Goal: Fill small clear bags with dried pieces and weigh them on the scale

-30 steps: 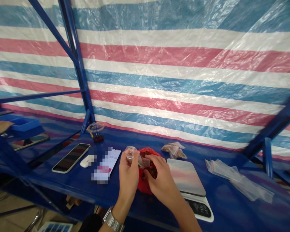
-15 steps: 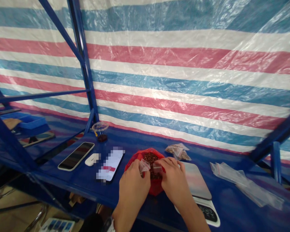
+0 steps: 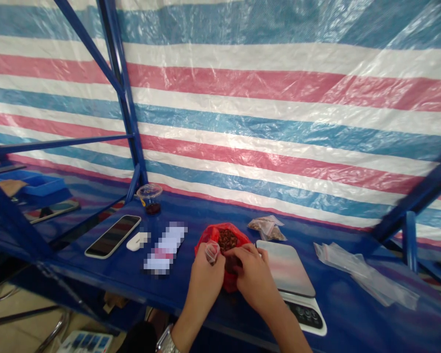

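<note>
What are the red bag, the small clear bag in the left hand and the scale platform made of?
The red bag: thin glossy plastic film, probably polyethylene, given its sharp creases and shine. The small clear bag, pinched by the left hand: thin transparent plastic, see-through and puckered. The scale platform: smooth, glossy, reflecting the striped sheet; glass or plastic, can't tell which.

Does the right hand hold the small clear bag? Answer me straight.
No: the small clear bag is pinched in the left hand, while the right hand is at the mouth of the red plastic bag.
</note>
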The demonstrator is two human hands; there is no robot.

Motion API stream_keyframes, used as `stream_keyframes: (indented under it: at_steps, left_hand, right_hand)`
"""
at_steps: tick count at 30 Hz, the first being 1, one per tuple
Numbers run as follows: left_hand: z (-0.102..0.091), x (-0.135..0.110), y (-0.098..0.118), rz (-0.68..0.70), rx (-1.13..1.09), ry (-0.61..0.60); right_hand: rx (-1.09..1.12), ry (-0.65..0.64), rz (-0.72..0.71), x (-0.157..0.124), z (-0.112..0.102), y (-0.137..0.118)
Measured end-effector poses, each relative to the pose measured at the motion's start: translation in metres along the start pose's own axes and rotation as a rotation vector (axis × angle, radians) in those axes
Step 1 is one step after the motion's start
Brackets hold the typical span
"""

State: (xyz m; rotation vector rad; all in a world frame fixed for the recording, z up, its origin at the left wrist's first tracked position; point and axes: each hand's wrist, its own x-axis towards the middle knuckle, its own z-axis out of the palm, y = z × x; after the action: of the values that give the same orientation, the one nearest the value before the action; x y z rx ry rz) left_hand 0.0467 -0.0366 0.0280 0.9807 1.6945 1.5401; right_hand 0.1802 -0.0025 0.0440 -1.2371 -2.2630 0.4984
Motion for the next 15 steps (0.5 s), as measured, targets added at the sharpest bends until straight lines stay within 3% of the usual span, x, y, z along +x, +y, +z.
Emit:
stream_keyframes:
  at_steps: [6,10,13,15]
  left_hand:
    - [-0.003,0.006,0.006,0.018,-0.156,0.088]
    - [-0.014,0.003,0.015,0.095,0.172,0.147]
    - [-0.018,-0.005,0.010,0.065,0.469,0.073]
    - [-0.017,-0.009,0.002,0.111,0.476,0.019]
  right_hand:
    - [0.098,0.037,0.131,0.003,0.003,0.008]
    - [0.010,0.139,0.114,0.001,-0.003,0.017]
    - [-0.131,0.185,0.021,-0.003,-0.006,0.020]
    - [-0.169,0.167,-0.041,-0.005,-0.005,0.019]
